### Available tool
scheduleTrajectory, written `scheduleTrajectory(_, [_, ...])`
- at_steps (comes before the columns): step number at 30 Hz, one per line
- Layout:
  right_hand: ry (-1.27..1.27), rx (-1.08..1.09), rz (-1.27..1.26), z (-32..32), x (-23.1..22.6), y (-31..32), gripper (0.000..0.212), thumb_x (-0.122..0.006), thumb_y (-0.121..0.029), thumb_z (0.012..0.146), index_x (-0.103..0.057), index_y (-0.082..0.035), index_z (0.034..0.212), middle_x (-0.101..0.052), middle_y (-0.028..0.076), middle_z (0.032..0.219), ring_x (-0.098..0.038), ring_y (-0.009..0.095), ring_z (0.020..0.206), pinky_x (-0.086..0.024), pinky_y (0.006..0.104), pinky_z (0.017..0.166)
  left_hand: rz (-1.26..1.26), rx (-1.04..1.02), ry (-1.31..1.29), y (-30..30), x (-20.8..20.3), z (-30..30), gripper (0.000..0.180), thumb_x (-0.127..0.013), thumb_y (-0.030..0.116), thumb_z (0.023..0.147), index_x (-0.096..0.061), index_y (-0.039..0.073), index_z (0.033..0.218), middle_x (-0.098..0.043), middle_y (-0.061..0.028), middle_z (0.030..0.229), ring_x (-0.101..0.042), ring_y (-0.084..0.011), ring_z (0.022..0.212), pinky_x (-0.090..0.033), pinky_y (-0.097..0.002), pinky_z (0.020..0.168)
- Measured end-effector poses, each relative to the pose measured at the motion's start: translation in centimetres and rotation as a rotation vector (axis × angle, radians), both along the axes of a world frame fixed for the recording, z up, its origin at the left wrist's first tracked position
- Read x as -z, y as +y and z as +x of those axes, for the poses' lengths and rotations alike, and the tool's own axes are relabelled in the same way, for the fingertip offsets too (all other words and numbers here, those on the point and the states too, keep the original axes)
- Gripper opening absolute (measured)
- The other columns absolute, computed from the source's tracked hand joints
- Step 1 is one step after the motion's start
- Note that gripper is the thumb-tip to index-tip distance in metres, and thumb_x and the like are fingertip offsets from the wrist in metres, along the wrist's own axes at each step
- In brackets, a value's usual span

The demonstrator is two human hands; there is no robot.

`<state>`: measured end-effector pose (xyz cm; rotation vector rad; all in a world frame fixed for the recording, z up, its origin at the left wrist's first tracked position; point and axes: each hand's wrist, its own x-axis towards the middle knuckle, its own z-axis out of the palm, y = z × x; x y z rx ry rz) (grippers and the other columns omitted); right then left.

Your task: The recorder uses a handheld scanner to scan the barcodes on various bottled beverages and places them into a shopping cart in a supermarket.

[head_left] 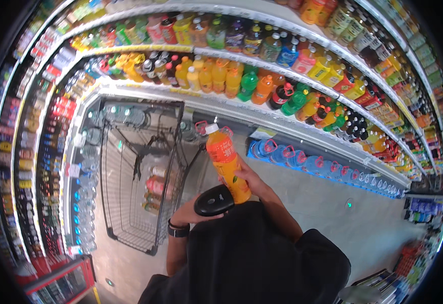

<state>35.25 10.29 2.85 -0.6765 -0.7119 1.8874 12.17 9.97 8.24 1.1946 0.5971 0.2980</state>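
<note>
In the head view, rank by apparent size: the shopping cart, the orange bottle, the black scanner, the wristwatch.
1. Shopping cart
2. Orange bottle, held in the right hand
3. Black scanner, in the left hand
4. Wristwatch

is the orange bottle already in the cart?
No: the orange bottle is held up in the right hand, beside the black scanner in the left hand, clear of the wire cart.

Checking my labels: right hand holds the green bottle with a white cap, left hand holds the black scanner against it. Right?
Not quite: the bottle in the right hand is orange, not green, as the head view shows. The white cap is right, and the left hand does hold the black scanner against it.
</note>
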Motion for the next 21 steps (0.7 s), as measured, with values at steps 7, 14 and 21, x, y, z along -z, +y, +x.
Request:
scheduleTrajectory(7, [-0.15,0.142,0.017,6.1,-1.1,3.7,0.067,-0.056,-0.012,0.097,-0.018,-0.011,0.153,-0.058,0.009,0.109,-0.062,0.018,0.089,-0.052,0.0325,0.078,0.002,0.151,-0.001,5.5,0.5,4.8,0.056,-0.08,0.009,0.081,-0.054,0.001,0.129,-0.07,-0.0052,0.107,-0.064,-0.0128,0.1,-0.05,-0.029,0.09])
scheduleTrajectory(14, [-0.714,0.823,0.196,11.1,-0.6,8.6,0.061,-0.072,-0.009,0.088,-0.038,-0.005,0.138,-0.057,0.006,0.118,-0.059,0.015,0.106,-0.05,0.0326,0.09,-0.082,0.31,0.052,12.4,-0.5,5.6,0.063,-0.082,0.01,0.079,-0.051,0.001,0.133,-0.068,-0.0067,0.112,-0.062,-0.0143,0.105,-0.048,-0.0313,0.095])
scheduleTrajectory(21, [-0.892,1.164,0.216,16.0,-4.0,11.8,0.062,-0.075,-0.005,0.084,-0.043,-0.001,0.136,-0.058,0.006,0.121,-0.06,0.016,0.107,-0.048,0.032,0.096,0.065,0.474,-0.093,19.9,0.4,7.0,0.054,-0.083,0.02,0.079,-0.058,0.003,0.123,-0.07,-0.005,0.105,-0.063,-0.0145,0.098,-0.049,-0.029,0.09])
